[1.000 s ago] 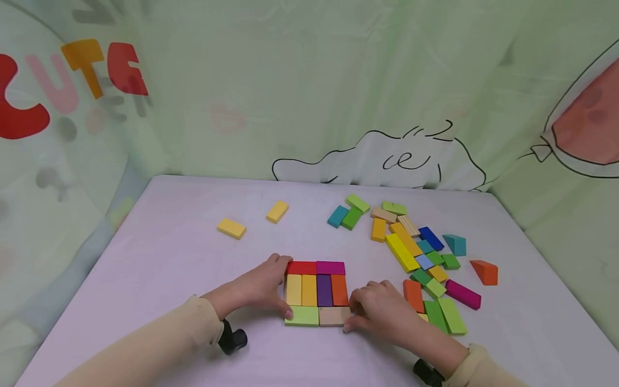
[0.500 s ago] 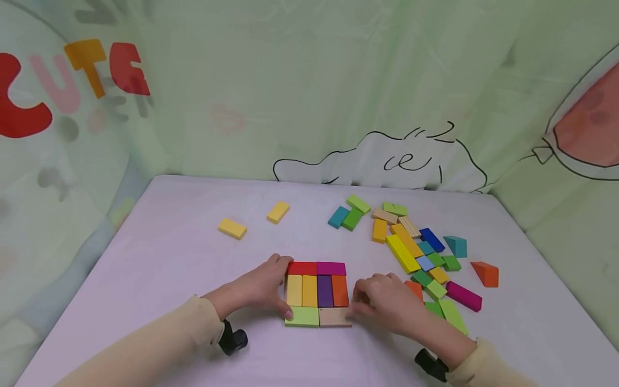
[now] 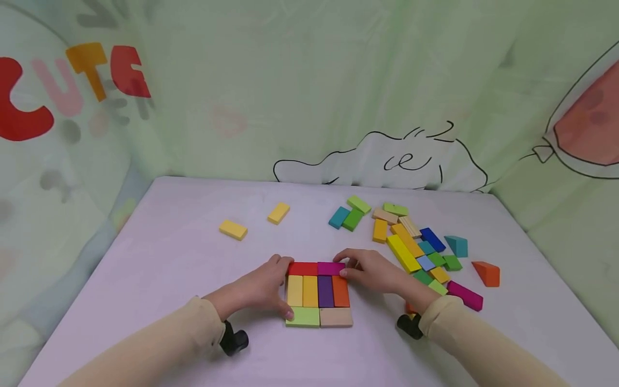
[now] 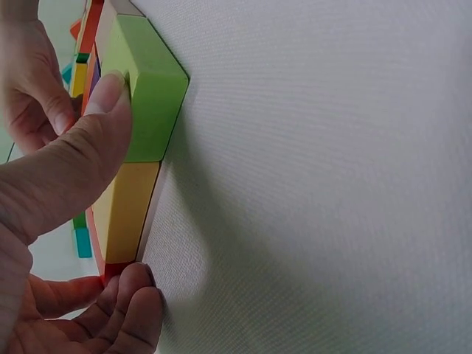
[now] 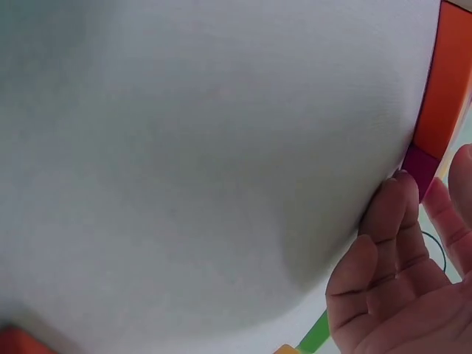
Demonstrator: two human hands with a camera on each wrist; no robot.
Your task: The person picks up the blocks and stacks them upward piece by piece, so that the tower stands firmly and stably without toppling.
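A flat rectangle of blocks [image 3: 318,293] lies in the near middle of the table [image 3: 290,360], its sides running roughly left-right and near-far. In its far row, the red block [image 3: 303,268] and the magenta block [image 3: 328,269] lie end to end, long axes running left-right. The middle row has a pale yellow block [image 3: 295,291], a deeper yellow block [image 3: 310,291], a purple block [image 3: 325,291] and an orange block [image 3: 340,291] side by side, each with its long axis pointing away from the person. The near row repeats the left-right direction: a light green block [image 3: 304,318] on the left, a tan block [image 3: 336,318] on the right, end to end. The left hand [image 3: 258,285] clasps the left side of the rectangle, thumb on the light green block and bent fingers against the red block, wide apart with the blocks between them. The right hand [image 3: 372,271] pinches the magenta block near its right end, index finger at the far edge and thumb on the near side. Among the loose pieces to the right, a long bright yellow block [image 3: 403,253] and a magenta bar [image 3: 465,296] both slant from far left to near right.
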